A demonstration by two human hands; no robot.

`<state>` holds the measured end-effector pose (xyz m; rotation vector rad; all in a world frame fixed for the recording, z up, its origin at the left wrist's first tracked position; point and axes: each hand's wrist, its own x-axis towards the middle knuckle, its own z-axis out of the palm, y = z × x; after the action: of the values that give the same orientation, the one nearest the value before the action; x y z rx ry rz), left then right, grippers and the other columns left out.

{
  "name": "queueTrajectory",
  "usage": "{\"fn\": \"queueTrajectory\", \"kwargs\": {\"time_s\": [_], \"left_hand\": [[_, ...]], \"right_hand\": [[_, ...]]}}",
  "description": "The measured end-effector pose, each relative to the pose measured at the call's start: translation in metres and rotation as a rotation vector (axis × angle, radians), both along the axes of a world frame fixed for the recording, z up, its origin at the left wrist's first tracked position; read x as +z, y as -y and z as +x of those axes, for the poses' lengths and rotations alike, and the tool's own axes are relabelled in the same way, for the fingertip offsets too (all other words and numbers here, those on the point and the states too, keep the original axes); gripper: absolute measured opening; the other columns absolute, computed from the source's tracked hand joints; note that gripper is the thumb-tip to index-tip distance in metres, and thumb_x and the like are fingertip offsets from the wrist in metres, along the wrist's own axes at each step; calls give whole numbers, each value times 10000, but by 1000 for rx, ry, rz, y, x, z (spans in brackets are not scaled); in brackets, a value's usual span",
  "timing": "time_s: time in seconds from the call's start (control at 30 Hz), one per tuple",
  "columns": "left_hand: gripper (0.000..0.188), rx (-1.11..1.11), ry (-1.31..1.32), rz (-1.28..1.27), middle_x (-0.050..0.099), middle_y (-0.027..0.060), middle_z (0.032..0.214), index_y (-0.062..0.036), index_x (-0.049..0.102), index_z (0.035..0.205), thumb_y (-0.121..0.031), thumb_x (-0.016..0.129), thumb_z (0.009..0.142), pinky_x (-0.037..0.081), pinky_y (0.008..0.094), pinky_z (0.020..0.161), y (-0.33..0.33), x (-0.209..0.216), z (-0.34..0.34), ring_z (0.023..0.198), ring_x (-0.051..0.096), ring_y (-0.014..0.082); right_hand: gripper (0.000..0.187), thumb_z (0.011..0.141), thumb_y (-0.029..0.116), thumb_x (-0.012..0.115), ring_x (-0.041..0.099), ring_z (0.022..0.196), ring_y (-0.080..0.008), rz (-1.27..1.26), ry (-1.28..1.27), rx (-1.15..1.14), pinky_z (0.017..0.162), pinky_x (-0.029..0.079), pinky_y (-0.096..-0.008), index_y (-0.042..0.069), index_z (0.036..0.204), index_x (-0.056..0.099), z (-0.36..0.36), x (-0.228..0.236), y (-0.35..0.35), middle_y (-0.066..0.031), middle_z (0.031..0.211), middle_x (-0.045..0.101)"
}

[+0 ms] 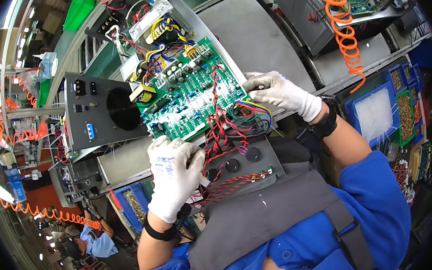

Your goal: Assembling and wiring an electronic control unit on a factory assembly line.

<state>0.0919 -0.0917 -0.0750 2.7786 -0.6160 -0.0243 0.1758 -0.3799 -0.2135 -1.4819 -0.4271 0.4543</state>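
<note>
A green circuit board, crowded with small components, lies tilted in an open metal chassis in front of me. My left hand, in a white glove, is at the board's near left corner with its fingers curled; whatever they hold is hidden. My right hand, also gloved, closes its fingers on the chassis's right edge beside the board. Twisted red-and-black wires run from the board to a grey panel with round black knobs, close to my body. Left of the board stands a black panel with sockets and a large round opening.
A second open chassis stands at the far right, with an orange coiled hose hanging before it. Blue parts bins line the right side; another bin is at lower left. A co-worker is farther off at left.
</note>
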Motion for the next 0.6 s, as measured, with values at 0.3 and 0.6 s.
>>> {"fn": "queueTrajectory", "kwargs": {"time_s": [0.3, 0.6], "left_hand": [[75, 41, -157, -179, 651, 74, 729, -62, 746, 812, -126, 708, 824, 425, 396, 845, 12, -13, 12, 763, 609, 262], [147, 235, -136, -201, 633, 88, 664, -39, 687, 733, -101, 673, 865, 423, 394, 757, -8, 0, 3, 696, 586, 271]], "right_hand": [[368, 943, 133, 646, 624, 1194, -229, -75, 40, -72, 1033, 488, -348, 35, 1296, 684, -5, 10, -3, -158, 1361, 610], [405, 959, 188, 671, 532, 1366, -300, -59, -10, 24, 1091, 450, -387, 37, 1335, 660, 4, 0, 4, -203, 1477, 556]]}}
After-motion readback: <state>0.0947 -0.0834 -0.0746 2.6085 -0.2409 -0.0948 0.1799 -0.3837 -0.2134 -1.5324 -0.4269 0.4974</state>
